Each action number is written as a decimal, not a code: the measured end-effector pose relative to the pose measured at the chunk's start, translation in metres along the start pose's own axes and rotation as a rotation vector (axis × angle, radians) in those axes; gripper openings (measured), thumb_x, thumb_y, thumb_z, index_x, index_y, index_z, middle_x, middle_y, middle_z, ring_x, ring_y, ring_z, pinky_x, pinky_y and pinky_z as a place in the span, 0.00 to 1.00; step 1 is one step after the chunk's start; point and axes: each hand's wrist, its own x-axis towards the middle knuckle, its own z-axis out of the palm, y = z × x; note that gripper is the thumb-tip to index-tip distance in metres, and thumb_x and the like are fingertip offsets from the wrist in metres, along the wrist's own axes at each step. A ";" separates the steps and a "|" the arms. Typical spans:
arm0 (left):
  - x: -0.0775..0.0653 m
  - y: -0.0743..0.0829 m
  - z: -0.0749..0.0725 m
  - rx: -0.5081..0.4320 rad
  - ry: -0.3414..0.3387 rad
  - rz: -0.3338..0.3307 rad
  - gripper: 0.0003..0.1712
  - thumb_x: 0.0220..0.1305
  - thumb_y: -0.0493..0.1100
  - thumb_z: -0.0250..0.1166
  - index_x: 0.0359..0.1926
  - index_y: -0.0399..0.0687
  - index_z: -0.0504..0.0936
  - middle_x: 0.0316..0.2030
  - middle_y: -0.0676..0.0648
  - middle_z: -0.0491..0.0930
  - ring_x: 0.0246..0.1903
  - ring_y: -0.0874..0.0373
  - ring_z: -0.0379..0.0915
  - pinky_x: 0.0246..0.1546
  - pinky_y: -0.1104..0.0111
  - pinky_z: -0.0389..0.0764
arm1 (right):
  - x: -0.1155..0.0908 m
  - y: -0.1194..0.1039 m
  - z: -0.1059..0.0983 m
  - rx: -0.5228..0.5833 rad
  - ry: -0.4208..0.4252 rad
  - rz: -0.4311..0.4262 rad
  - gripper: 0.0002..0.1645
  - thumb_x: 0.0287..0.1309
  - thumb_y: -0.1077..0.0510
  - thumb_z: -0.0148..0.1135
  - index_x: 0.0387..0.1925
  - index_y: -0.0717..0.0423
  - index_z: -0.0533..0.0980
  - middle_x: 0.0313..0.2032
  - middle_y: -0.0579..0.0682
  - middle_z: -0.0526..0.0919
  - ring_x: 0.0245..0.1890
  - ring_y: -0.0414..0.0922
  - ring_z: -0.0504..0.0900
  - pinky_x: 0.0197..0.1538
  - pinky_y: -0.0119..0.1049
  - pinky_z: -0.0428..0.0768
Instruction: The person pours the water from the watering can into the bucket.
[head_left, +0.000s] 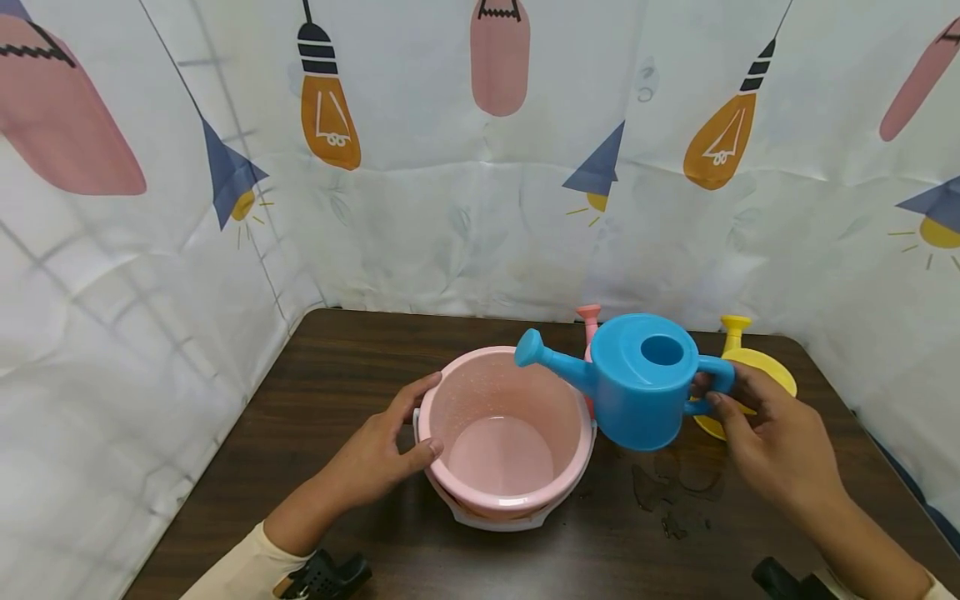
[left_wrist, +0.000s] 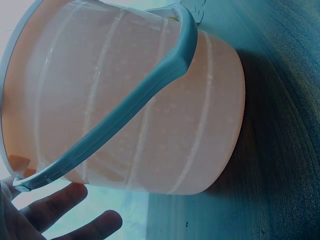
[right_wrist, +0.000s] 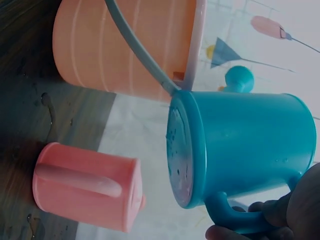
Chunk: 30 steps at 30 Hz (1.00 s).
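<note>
A: Closest to us, down in front of the bucket (head_left: 510,502) and to its left, there's a beige sleeve (head_left: 243,567) with a black gadget (head_left: 326,575) at the wrist. And the left hand?

B: We've got the left hand (head_left: 371,458) at the bucket's left side, fingers spread, thumb resting on the rim. The bucket itself is pink and sits upright on a dark table (head_left: 337,358), its pale handle (head_left: 498,524) hanging down round the front.

A: Yep, and we see wet patches (head_left: 648,487) to the bucket's right. Right hand?

B: We make it the right hand (head_left: 783,433) well off to the bucket's right, fingers curled round the grip of the blue watering can (head_left: 641,400). That can's up in the air just right of the bucket, roughly upright. From the head view its spout overlaps the back of the rim, but we can't tell if it's really above it.

A: Further back, right of the bucket, we've a pink watering can (right_wrist: 85,187) standing on the table, and further right of the bucket a yellow watering can (head_left: 765,367), partly covered by the right hand.

B: Then behind the bucket we've got a white sheet (head_left: 420,233) printed with lamps and bulbs.
</note>
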 end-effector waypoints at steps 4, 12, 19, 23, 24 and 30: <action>0.000 0.000 0.000 -0.001 -0.003 -0.003 0.45 0.68 0.58 0.64 0.79 0.74 0.52 0.60 0.49 0.78 0.58 0.49 0.75 0.50 0.46 0.76 | 0.005 -0.002 -0.001 -0.013 -0.011 -0.025 0.26 0.64 0.71 0.64 0.63 0.66 0.74 0.47 0.64 0.86 0.49 0.49 0.86 0.40 0.11 0.69; 0.001 0.001 0.000 -0.005 -0.007 0.008 0.44 0.68 0.57 0.64 0.79 0.72 0.52 0.61 0.48 0.78 0.58 0.49 0.75 0.50 0.45 0.76 | 0.015 -0.001 -0.001 -0.028 -0.027 -0.084 0.26 0.61 0.74 0.65 0.62 0.68 0.74 0.47 0.65 0.85 0.43 0.66 0.85 0.35 0.41 0.84; 0.001 0.002 0.000 -0.009 -0.005 0.014 0.44 0.68 0.57 0.64 0.79 0.71 0.53 0.60 0.48 0.78 0.58 0.48 0.75 0.49 0.47 0.76 | 0.026 -0.004 -0.002 -0.022 -0.051 -0.168 0.29 0.59 0.76 0.66 0.62 0.67 0.75 0.47 0.62 0.85 0.43 0.62 0.86 0.37 0.43 0.84; 0.001 0.001 0.000 -0.002 0.000 0.020 0.45 0.67 0.56 0.64 0.79 0.71 0.53 0.60 0.49 0.78 0.58 0.48 0.75 0.48 0.48 0.76 | 0.035 -0.007 -0.005 -0.022 -0.077 -0.229 0.30 0.57 0.77 0.67 0.62 0.64 0.75 0.45 0.58 0.87 0.41 0.58 0.87 0.38 0.29 0.82; 0.001 0.001 0.000 -0.001 0.002 0.022 0.45 0.67 0.56 0.64 0.79 0.71 0.53 0.60 0.49 0.78 0.58 0.48 0.75 0.48 0.48 0.76 | 0.037 -0.007 -0.005 -0.026 -0.079 -0.248 0.31 0.56 0.77 0.68 0.62 0.64 0.76 0.46 0.58 0.87 0.41 0.57 0.87 0.39 0.24 0.80; 0.001 0.001 0.001 0.000 0.006 0.017 0.44 0.67 0.57 0.64 0.79 0.72 0.53 0.60 0.47 0.78 0.58 0.45 0.75 0.48 0.45 0.76 | 0.047 -0.007 -0.008 -0.015 -0.087 -0.345 0.34 0.51 0.78 0.70 0.61 0.63 0.77 0.47 0.57 0.87 0.39 0.54 0.88 0.42 0.16 0.74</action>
